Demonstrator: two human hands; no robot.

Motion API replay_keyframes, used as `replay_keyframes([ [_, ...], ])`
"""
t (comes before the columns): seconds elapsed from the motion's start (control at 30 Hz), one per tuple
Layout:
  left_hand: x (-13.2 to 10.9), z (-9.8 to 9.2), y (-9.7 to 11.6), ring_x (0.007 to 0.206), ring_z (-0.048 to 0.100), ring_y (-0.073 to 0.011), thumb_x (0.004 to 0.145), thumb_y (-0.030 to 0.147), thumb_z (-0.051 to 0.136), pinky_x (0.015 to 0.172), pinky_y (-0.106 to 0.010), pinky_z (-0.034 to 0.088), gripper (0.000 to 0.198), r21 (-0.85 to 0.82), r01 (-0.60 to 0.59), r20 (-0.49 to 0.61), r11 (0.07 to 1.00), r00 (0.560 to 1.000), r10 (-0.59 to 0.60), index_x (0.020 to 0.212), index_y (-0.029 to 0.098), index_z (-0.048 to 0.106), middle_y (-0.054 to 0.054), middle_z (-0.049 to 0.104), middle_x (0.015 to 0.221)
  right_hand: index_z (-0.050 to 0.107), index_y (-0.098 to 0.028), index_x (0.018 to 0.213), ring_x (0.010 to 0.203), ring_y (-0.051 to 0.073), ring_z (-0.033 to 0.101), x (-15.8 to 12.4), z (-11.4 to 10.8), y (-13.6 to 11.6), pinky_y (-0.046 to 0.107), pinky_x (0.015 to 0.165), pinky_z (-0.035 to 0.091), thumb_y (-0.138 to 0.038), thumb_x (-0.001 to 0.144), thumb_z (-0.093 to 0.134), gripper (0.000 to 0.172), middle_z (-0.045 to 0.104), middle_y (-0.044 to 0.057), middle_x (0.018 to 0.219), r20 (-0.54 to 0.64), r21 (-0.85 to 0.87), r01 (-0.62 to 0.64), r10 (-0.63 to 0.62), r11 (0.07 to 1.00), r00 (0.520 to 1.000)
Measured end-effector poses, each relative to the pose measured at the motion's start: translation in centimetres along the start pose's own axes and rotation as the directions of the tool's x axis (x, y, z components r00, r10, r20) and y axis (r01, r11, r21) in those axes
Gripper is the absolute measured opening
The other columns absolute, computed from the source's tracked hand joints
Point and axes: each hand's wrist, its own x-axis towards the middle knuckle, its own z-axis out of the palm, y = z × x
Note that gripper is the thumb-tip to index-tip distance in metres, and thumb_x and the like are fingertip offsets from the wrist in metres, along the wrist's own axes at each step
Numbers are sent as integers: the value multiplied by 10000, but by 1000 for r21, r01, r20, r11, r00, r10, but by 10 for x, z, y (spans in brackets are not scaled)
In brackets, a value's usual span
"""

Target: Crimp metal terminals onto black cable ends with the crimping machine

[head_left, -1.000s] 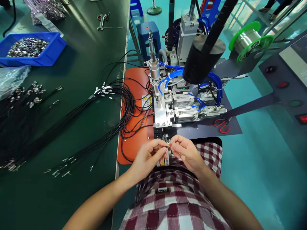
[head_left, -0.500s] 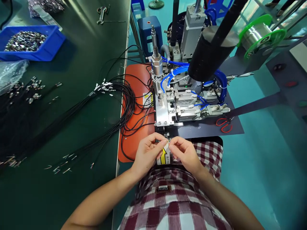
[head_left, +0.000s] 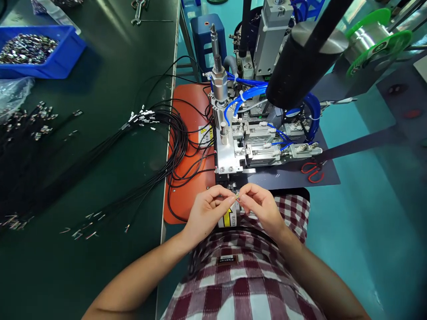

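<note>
Thin coloured wires [head_left: 237, 198], with green and red showing, lie between the fingertips of both hands. My left hand [head_left: 210, 211] pinches them from one side, thumb against forefinger. From the other side my right hand [head_left: 262, 208] pinches them the same way. The fingers cover most of the wires, and where they lead is hidden. Just beyond my fingertips is the front end of a metal machine [head_left: 230, 155]. A yellow-and-white arrow label [head_left: 228, 218] shows beneath the hands.
Black cables [head_left: 178, 151] loop from the dark green table [head_left: 133, 266] across an orange base plate [head_left: 190, 200] to the machine. A blue bin [head_left: 66, 55] holds small metal parts. Red-handled scissors [head_left: 313, 172] lie right of the machine. A green wire spool [head_left: 376, 40] and black cylinder [head_left: 303, 66] overhang the right.
My fingertips have drawn slightly apart, my right hand moving a little to the right. Green and red of the wires now show between them. The head view has shifted slightly.
</note>
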Motion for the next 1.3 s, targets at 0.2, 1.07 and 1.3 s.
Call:
replay_keyframes([
  [0.2, 1, -1, -1, 435, 376, -27, 760, 356, 722, 411, -162, 294, 237, -19, -7, 30, 1000, 1000, 8, 773, 127, 663, 44, 513, 567, 568, -184, 758, 501, 92, 371, 0, 3, 3, 244, 494, 298, -400, 862, 628, 248, 459, -49, 581, 18, 30, -5, 4, 1000, 1000],
  [1.07, -1, -1, -5, 431, 411, -33, 751, 327, 725, 408, -152, 326, 220, 31, -12, -9, 999, 1000, 12, 737, 129, 632, 56, 501, 530, 595, -190, 741, 549, 112, 436, -5, 13, 1, 254, 513, 361, -280, 808, 650, 124, 519, -23, 642, -130, -139, 57, -75, 989, 989],
  [1.3, -1, 0, -8, 399, 400, -39, 758, 373, 723, 388, -156, 312, 258, -3, 29, -24, 1000, 999, -29, 747, 139, 614, 66, 470, 485, 585, -196, 733, 481, 97, 410, -5, 17, 9, 245, 475, 351, -343, 804, 662, 180, 496, -40, 584, -155, 20, -6, 9, 1000, 988],
])
